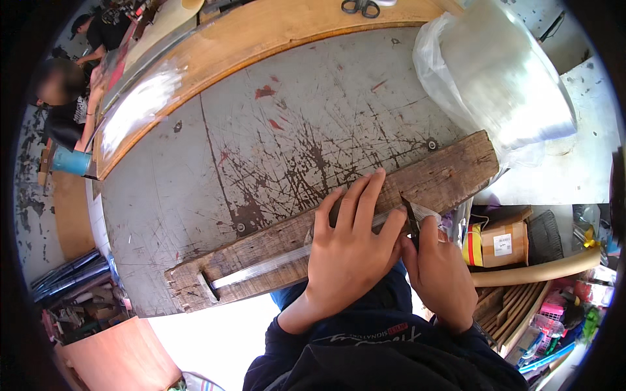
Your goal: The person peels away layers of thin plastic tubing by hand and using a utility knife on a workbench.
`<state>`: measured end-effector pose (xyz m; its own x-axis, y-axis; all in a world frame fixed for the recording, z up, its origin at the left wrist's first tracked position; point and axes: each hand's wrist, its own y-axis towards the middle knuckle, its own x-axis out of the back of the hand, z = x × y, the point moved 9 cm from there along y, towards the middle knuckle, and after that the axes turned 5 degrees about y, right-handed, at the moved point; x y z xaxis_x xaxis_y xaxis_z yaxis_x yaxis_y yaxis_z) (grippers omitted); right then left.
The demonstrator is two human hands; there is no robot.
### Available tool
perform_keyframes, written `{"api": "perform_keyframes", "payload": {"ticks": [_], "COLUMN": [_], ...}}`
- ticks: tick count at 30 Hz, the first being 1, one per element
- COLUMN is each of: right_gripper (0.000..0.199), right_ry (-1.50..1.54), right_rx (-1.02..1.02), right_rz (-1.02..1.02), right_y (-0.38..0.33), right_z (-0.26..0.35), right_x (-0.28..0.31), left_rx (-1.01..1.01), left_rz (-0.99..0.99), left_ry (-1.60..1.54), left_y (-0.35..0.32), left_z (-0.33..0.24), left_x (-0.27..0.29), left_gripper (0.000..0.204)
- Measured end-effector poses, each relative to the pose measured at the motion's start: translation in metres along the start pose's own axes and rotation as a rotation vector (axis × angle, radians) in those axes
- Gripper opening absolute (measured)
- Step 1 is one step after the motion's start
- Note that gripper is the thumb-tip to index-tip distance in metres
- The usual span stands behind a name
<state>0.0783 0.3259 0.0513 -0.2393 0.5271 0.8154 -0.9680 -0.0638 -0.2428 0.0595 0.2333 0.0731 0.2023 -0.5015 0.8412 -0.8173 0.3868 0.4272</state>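
A workshop: scarred, paint-stained worktable (261, 150), scissors (360, 6), stacked timber offcuts (515, 306) and cluttered floor.

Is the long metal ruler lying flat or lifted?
Flat: the metal ruler lies along the wooden plank, pressed by the left hand.

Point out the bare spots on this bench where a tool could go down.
The grey tabletop is bare between the curved wooden rim and the worn plank. Its right end is crowded by the plastic film roll. On the plank, the left hand presses a metal strip and the right hand holds a blade.
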Motion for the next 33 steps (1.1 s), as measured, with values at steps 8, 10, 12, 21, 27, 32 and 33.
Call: {"api": "perform_keyframes", "payload": {"ticks": [8, 10, 12, 21, 27, 32, 33], "right_gripper": [0.028, 0.029, 0.03, 0.026, 0.026, 0.03, 0.029], "right_ry": [-0.029, -0.034, -0.044, 0.32, 0.298, 0.247, 0.24], "right_rx": [0.003, 0.017, 0.031, -0.117, 0.324, 0.429, 0.403], "right_rz": [-0.062, -0.058, -0.056, -0.34, -0.471, -0.428, -0.439], "right_y": [-0.006, -0.008, -0.015, -0.033, 0.006, 0.011, 0.01], "right_z": [-0.003, -0.002, 0.001, -0.038, -0.004, 0.014, 0.011], "right_x": [0.004, 0.005, 0.012, 0.04, 0.049, 0.037, 0.035], "left_rx": [0.028, 0.024, 0.02, -0.012, -0.061, 0.026, 0.028], "left_rz": [-0.04, -0.045, -0.053, -0.107, -0.13, -0.16, -0.163], "left_ry": [0.021, 0.029, 0.033, 0.087, 0.023, -0.124, -0.119], "left_y": [-0.002, -0.002, -0.001, -0.004, -0.006, -0.003, -0.003], "left_z": [-0.002, -0.003, -0.005, -0.006, -0.004, 0.003, 0.003], "left_x": [0.0, -0.001, 0.0, 0.007, 0.005, 0.01, 0.011], "left_gripper": [0.03, 0.029, 0.028, 0.024, 0.024, 0.029, 0.029]}}
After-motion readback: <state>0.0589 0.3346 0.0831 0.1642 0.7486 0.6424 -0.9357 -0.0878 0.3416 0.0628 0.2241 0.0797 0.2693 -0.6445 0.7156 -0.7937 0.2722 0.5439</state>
